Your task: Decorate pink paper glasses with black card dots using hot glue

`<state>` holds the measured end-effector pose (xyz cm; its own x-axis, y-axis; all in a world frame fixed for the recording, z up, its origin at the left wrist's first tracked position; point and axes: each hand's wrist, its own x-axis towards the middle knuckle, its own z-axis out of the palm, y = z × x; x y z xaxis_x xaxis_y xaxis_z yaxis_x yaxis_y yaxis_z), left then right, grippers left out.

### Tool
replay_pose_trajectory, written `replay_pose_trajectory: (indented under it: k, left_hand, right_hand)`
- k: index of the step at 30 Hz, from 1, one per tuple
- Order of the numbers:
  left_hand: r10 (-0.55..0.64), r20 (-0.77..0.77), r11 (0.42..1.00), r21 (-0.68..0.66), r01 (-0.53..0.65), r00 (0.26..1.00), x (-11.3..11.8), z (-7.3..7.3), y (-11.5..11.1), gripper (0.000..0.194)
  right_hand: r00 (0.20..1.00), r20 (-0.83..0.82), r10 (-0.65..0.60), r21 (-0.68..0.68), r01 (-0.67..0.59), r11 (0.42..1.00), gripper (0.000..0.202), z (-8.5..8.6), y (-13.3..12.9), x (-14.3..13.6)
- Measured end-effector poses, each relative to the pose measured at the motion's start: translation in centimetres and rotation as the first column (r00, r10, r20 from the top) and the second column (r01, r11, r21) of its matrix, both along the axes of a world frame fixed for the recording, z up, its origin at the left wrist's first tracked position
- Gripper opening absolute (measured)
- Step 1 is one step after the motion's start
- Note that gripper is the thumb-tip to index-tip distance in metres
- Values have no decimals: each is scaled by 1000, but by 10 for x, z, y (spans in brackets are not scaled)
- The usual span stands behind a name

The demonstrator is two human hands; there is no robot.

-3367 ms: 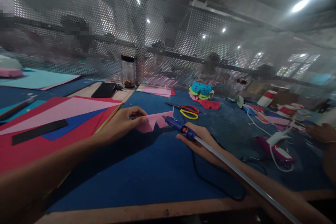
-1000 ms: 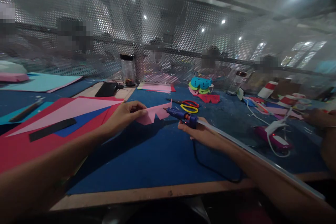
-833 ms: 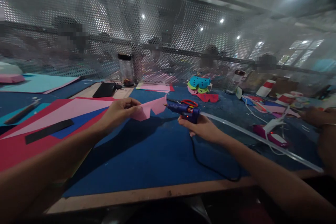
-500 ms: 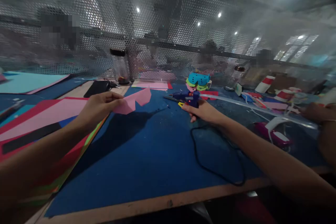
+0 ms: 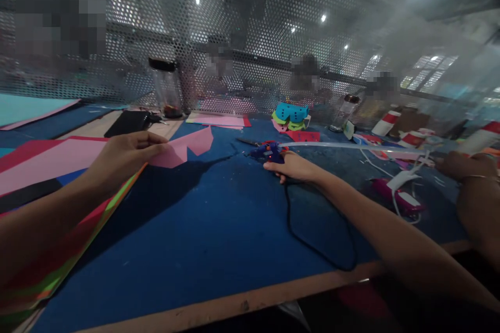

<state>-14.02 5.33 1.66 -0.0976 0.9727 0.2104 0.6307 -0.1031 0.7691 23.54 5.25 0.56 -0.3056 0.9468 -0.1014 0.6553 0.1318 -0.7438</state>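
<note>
Between its thumb and fingers, my left hand pinches a folded pink paper piece with a notch in its lower edge, raised over the blue tabletop. My right hand is wrapped round a blue glue gun, whose nozzle points left. A long clear glue stick sticks out of the gun's back towards the right. Scissors lie just behind the gun. Cut-out blue, green and pink paper shapes stand further back, near a red paper piece.
Coloured sheets cover the left side, with a black phone and jar behind. A black cable loops by my right forearm. Another person's hand is at the right, near a magenta power strip.
My right hand and the glue gun have moved slightly left and down, baring the scissors' red handles. My left hand still holds the pink paper. The view has shifted a little.
</note>
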Motion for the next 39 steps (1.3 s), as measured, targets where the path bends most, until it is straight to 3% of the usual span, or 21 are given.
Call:
replay_pose_trajectory:
  k: [17,26,39]
  left_hand:
    - [-2,-31,1000,13,3,1000,6,2,-4,38]
    - [-35,-5,999,10,36,999,3,-5,0,35]
    - [-164,77,986,27,162,983,8,-13,1,34]
  right_hand:
    - [998,-52,-47,-33,45,998,33,-5,7,-4]
    - [999,-32,-42,-12,41,999,35,-6,8,-1]
    - [982,-185,33,88,-17,996,34,19,-34,-18]
